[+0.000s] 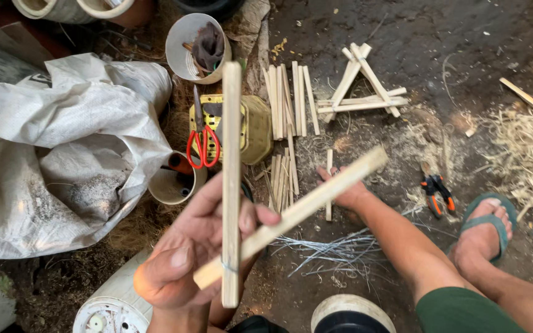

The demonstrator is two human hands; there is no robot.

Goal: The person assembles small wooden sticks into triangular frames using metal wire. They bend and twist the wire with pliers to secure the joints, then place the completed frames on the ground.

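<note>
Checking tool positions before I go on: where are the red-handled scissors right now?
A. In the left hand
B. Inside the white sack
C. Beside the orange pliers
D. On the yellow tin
D: the red-handled scissors lie on the yellow tin, no hand on them.

Left hand [186, 259] raised, fingers [251, 216] curled.

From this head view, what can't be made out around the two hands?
- Right hand: fingers hidden by the crossed pale wooden sticks; grip unclear.
- Binding on the sticks: too small to identify.
- Grey cup: contents dark, unclear.
- White round container: cut off by the bottom edge.
</note>
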